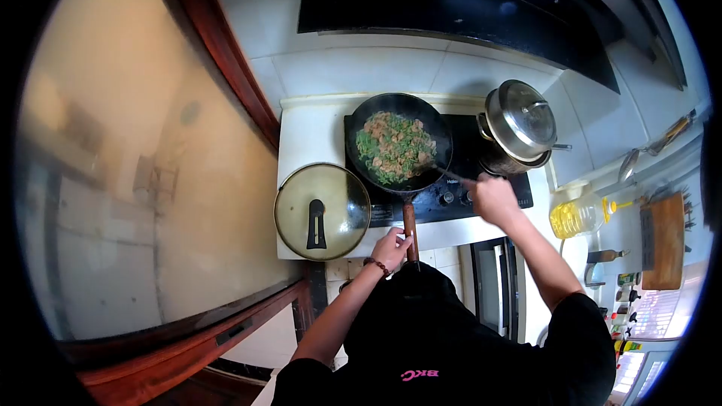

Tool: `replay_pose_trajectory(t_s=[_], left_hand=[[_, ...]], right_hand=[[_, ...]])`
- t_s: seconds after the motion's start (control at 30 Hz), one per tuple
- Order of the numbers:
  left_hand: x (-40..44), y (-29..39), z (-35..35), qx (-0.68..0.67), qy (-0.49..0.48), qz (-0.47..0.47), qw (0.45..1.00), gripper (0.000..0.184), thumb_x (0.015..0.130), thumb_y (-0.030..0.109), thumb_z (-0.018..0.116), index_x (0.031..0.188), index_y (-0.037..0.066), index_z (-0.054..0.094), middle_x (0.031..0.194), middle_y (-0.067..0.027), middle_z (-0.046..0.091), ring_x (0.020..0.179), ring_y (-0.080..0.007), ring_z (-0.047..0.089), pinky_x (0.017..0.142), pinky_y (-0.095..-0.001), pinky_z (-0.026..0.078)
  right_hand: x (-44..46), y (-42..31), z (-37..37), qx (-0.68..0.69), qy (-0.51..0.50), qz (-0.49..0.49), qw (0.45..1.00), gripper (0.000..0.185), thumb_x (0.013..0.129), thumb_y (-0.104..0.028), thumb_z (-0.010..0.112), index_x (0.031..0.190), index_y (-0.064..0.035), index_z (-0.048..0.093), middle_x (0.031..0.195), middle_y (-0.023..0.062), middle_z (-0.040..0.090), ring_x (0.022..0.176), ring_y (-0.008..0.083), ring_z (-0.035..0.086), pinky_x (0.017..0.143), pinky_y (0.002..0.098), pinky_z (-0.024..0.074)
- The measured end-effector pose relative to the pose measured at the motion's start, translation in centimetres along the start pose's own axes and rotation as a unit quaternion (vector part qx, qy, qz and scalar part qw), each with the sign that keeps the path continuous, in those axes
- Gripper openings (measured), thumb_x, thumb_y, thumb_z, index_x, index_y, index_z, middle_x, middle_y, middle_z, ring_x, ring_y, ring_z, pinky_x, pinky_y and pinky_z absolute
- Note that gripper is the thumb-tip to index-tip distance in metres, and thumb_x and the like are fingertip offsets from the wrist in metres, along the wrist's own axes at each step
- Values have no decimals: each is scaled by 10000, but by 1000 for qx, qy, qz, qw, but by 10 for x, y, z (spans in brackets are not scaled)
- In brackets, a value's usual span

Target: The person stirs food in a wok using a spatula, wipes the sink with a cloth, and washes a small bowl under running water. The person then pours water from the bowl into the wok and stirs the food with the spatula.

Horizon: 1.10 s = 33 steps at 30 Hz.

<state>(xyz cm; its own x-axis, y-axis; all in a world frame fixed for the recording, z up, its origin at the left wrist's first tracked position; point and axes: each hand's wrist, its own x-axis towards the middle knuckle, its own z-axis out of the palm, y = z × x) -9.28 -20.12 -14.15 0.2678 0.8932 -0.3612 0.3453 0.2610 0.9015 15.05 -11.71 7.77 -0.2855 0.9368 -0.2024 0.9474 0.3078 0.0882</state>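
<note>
A dark wok (441,122) stands on the left part of the black stove (466,207), with chopped green vegetables and browned pieces of food (395,146) in it. My left hand (392,246), with a beaded bracelet at the wrist, is closed on the wok's wooden handle (410,225), which points toward my body. My right hand (495,200) is wrapped round the handle of a spatula (450,174). The spatula's far end lies among the food at the wok's lower right side.
A glass lid (295,214) lies on the counter at the left. A lidded steel pot (519,116) stands at the stove's right. Further right are an oil bottle (575,218), a wooden board (663,244) and several small bottles. A range hood (451,0) hangs above.
</note>
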Motion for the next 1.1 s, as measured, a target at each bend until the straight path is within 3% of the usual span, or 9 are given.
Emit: replay_pose_trajectory(t_s=[0.17,0.23,0.3,0.4,0.5,0.57,0.63,0.73,1.1], left_hand=[[3,31,-1,-43,60,-14,997,486,1016,488,580,1261,68,559,1025,-92,684,784,-195,678,701,-338,573],[-3,65,-21,-416,-85,-163,891,518,1011,546,558,1260,92,547,1085,-108,666,830,-230,691,723,-397,602],[-11,87,-34,-458,-87,-115,877,482,1013,539,559,1200,94,549,1081,-101,659,855,-218,684,698,-417,615],[-3,76,-53,-340,-76,-134,928,445,1002,447,626,1248,88,532,1008,-72,672,827,-181,690,628,-356,610],[9,35,-57,113,86,-22,990,444,955,386,678,1205,67,497,936,-109,679,694,-264,691,604,-405,594],[13,44,-74,229,97,16,969,404,959,344,655,1201,60,499,895,-158,678,711,-346,691,636,-463,577],[10,66,-86,343,103,49,933,365,963,301,632,1197,52,502,854,-208,678,727,-427,692,667,-521,560],[0,97,-102,430,109,42,895,210,1014,255,538,1088,58,535,879,-235,669,770,-473,664,678,-570,531],[-19,176,-147,515,72,94,849,252,939,122,520,1162,40,605,853,-255,666,733,-460,678,652,-550,555]], right_hand=[[-7,-62,54,263,29,15,964,420,858,-203,697,1226,-6,655,1036,280,666,872,458,682,785,513,566],[-7,-84,52,361,48,2,931,467,857,-255,724,1225,22,646,1039,291,657,922,463,672,800,508,551],[-11,-91,54,449,22,-90,889,502,839,-315,784,1191,24,669,991,252,663,880,408,678,782,452,549],[-15,-84,72,535,-41,-130,834,485,842,-335,796,1159,16,688,990,207,669,868,306,692,758,385,554],[-12,-80,145,566,50,75,819,536,873,-368,785,1228,10,648,1035,161,678,889,235,687,768,345,552],[-2,-86,206,721,-106,172,663,616,894,-405,773,1316,-3,575,1079,124,682,903,240,688,783,373,559],[-1,-104,174,890,-250,163,344,434,966,-337,699,1256,-41,570,999,81,654,775,205,645,712,375,545],[21,-122,195,930,-243,182,206,204,1008,-282,647,941,-138,519,650,-59,396,513,44,345,461,225,305],[-20,-97,113,885,-209,219,354,365,984,-267,670,737,-178,416,557,-73,380,397,55,319,369,256,234]])
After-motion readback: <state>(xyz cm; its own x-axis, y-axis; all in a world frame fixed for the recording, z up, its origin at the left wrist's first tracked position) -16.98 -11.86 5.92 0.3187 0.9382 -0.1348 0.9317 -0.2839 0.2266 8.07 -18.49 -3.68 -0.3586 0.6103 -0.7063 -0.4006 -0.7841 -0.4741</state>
